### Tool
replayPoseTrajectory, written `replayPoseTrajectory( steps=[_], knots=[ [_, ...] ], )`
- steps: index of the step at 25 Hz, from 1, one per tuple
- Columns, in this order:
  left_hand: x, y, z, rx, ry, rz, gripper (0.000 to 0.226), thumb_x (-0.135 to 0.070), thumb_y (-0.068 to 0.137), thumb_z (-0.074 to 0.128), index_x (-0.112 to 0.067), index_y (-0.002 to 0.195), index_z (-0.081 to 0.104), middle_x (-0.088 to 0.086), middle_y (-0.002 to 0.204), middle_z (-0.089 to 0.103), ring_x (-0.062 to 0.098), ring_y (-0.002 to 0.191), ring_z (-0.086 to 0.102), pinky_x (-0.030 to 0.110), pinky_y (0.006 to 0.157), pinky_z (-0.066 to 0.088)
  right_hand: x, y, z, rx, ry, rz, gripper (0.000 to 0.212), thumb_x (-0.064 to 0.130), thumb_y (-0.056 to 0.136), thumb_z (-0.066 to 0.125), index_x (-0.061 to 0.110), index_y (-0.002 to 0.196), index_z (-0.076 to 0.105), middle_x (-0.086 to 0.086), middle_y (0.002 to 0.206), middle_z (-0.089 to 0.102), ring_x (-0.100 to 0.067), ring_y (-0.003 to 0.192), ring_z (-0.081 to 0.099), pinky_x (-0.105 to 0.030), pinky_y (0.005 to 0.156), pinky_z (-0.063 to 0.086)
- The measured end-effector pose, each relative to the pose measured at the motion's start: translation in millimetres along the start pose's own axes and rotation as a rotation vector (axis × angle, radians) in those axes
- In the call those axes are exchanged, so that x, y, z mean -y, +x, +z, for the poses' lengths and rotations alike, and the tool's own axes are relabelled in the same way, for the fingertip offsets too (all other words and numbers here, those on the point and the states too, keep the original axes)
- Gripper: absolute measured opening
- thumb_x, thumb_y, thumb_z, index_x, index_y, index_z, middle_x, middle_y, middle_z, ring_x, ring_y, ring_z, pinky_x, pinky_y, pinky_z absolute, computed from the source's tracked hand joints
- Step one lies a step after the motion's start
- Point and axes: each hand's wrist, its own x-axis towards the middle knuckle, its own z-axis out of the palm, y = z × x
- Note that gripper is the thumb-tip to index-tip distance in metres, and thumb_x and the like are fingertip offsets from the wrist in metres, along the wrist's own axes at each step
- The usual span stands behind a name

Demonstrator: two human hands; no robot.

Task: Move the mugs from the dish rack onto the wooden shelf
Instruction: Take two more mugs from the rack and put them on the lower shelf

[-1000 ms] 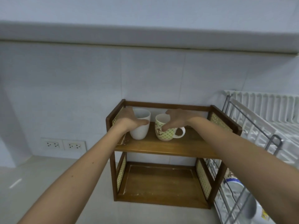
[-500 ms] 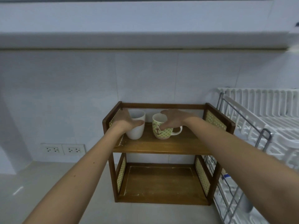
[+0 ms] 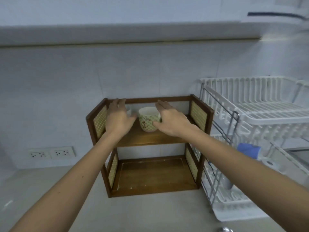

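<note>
A two-tier wooden shelf (image 3: 150,140) stands against the tiled wall. On its upper board sits a green-dotted mug (image 3: 148,119) with an anchor print. A plain white mug (image 3: 129,111) stands to its left, almost wholly hidden behind my left hand (image 3: 117,120). That hand hovers in front of the white mug with its fingers spread, holding nothing. My right hand (image 3: 168,121) is open just right of the dotted mug, its thumb close to the mug's side. The white dish rack (image 3: 260,114) stands to the right of the shelf.
The shelf's lower board (image 3: 153,174) is bare. The rack's lower tier holds a blue item (image 3: 249,150) and some dishes. Two wall sockets (image 3: 51,154) sit left of the shelf. A ledge (image 3: 117,33) runs above. Pale countertop (image 3: 133,213) lies in front.
Both hands have let go of the mugs and drawn back with fingers spread. The view has shifted, so the shelf and rack sit differently in frame.
</note>
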Motion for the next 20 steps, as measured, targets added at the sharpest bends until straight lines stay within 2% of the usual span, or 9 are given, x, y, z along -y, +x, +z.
replayPoseTrajectory(
  steps=[4, 6, 8, 10, 12, 15, 17, 20],
  knots=[
    [-51.8, -48.6, 7.8, -0.133, -0.198, 0.138, 0.049, -0.023, 0.089, 0.060, -0.014, 0.136, 0.046, 0.009, 0.138, 0.049, 0.022, 0.126, 0.046, 0.033, 0.100, 0.039, -7.9, -83.3, -7.4, -0.253, 0.206, 0.024, 0.065, 0.023, 0.090, 0.054, 0.006, 0.147, 0.027, -0.010, 0.154, 0.030, -0.020, 0.143, 0.022, -0.030, 0.116, 0.020],
    [-73.6, -90.9, 21.3, -0.158, -0.372, 0.171, 0.040, -0.018, 0.089, 0.059, -0.018, 0.128, 0.052, 0.000, 0.126, 0.054, 0.013, 0.116, 0.050, 0.023, 0.094, 0.039, -19.4, -140.5, -2.5, -0.364, 0.310, 0.053, 0.058, 0.013, 0.087, 0.056, 0.004, 0.141, 0.039, -0.011, 0.147, 0.041, -0.018, 0.137, 0.035, -0.024, 0.114, 0.024],
    [-90.6, -135.3, 39.0, -0.119, -0.482, 0.192, 0.035, -0.015, 0.088, 0.059, -0.022, 0.122, 0.055, -0.010, 0.118, 0.052, 0.004, 0.113, 0.048, 0.011, 0.096, 0.034, -37.6, -196.1, 9.1, -0.441, 0.308, 0.068, 0.051, 0.005, 0.081, 0.057, 0.001, 0.131, 0.051, -0.013, 0.135, 0.053, -0.020, 0.127, 0.047, -0.025, 0.109, 0.032],
    [-109.9, -172.6, 59.5, -0.027, -0.547, 0.242, 0.033, -0.009, 0.088, 0.059, -0.019, 0.119, 0.058, -0.012, 0.116, 0.053, 0.001, 0.112, 0.049, 0.004, 0.096, 0.032, -64.0, -238.7, 19.7, -0.433, 0.269, 0.120, 0.047, 0.004, 0.079, 0.058, 0.002, 0.126, 0.056, -0.011, 0.129, 0.058, -0.019, 0.121, 0.051, -0.024, 0.106, 0.035],
    [-134.0, -200.9, 79.9, 0.054, -0.605, 0.340, 0.030, -0.001, 0.087, 0.058, -0.013, 0.114, 0.062, -0.006, 0.114, 0.058, 0.005, 0.110, 0.053, 0.010, 0.098, 0.037, -97.1, -266.3, 25.6, -0.383, 0.229, 0.209, 0.046, 0.002, 0.079, 0.062, 0.005, 0.125, 0.058, -0.011, 0.127, 0.059, -0.022, 0.118, 0.053, -0.023, 0.101, 0.037],
    [-167.6, -224.5, 115.0, 0.245, -0.686, 0.467, 0.030, -0.002, 0.086, 0.056, -0.011, 0.114, 0.063, -0.003, 0.116, 0.060, 0.008, 0.111, 0.056, 0.016, 0.097, 0.041, -152.9, -289.1, 31.2, -0.276, 0.190, 0.368, 0.049, 0.001, 0.079, 0.066, 0.008, 0.126, 0.056, -0.008, 0.130, 0.057, -0.025, 0.119, 0.053, -0.034, 0.096, 0.044],
    [-188.9, -231.3, 144.2, 0.422, -0.688, 0.417, 0.036, -0.008, 0.087, 0.056, -0.017, 0.122, 0.058, -0.004, 0.122, 0.058, 0.009, 0.114, 0.054, 0.013, 0.095, 0.038, -192.5, -295.6, 31.7, -0.209, 0.173, 0.469, 0.049, 0.006, 0.081, 0.065, 0.010, 0.129, 0.054, -0.008, 0.130, 0.056, -0.027, 0.118, 0.052, -0.040, 0.093, 0.046],
    [-217.8, -226.7, 186.8, 0.626, -0.630, 0.110, 0.050, -0.016, 0.087, 0.062, -0.018, 0.133, 0.045, 0.000, 0.131, 0.050, 0.014, 0.119, 0.051, 0.012, 0.089, 0.034, -245.2, -289.7, 30.4, -0.102, 0.114, 0.555, 0.049, 0.012, 0.083, 0.062, 0.012, 0.131, 0.051, -0.010, 0.130, 0.055, -0.029, 0.118, 0.048, -0.040, 0.090, 0.045]
  ],
)
